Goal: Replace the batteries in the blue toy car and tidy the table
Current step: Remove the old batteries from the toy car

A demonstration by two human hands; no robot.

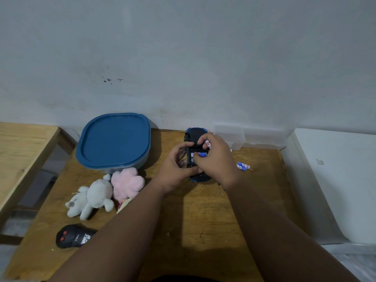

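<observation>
The blue toy car (pixel 194 132) lies upside down on the wooden table (pixel 203 216), its dark underside and open battery bay facing up. My left hand (pixel 175 167) grips the car's left side. My right hand (pixel 215 157) is over the bay: its fingers hold a white-ended battery (pixel 208 143) and its thumb presses on a blue battery (pixel 200 154) in the bay. Two or three loose blue-and-white batteries (pixel 243 166) lie on the table just right of my right hand.
A tub with a blue lid (pixel 114 139) stands at the back left. In front of it lie a grey plush (pixel 91 197) and a pink plush (pixel 127 183). A black remote (pixel 73 237) sits near the left front. A clear plastic box (pixel 234 135) stands at the back right.
</observation>
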